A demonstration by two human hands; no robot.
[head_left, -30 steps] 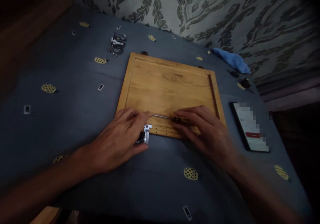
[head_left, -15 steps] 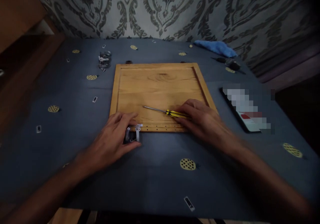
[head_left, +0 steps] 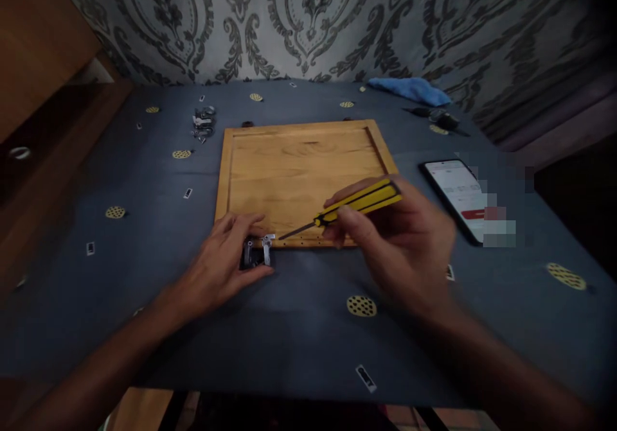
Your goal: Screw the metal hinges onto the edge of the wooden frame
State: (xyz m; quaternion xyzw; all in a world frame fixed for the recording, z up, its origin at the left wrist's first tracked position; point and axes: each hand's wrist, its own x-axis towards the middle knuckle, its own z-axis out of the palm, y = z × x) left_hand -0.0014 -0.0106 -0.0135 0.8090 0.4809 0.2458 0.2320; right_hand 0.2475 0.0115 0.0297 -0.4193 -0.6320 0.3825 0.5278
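Note:
A wooden panel [head_left: 299, 167] with a raised frame lies flat on the blue cloth. At its near-left corner sits a small metal hinge [head_left: 258, 251], and my left hand [head_left: 222, 267] closes around it with thumb and fingers, holding it against the panel's edge. My right hand [head_left: 395, 238] grips a yellow-and-black screwdriver [head_left: 357, 203] lifted above the panel. Its metal tip points down-left toward the hinge and stops just short of it. A row of small holes runs along the panel's near edge.
A phone [head_left: 457, 193] with a lit screen lies right of the panel. More metal hinges [head_left: 202, 123] sit at the back left. A blue rag [head_left: 409, 89] and dark small objects [head_left: 441, 117] lie at the back right. Patterned wallpaper rises behind; a wooden ledge runs along the left.
My right hand has picked the screwdriver up off the panel and swung its tip toward the hinge. My left hand has stayed on the hinge.

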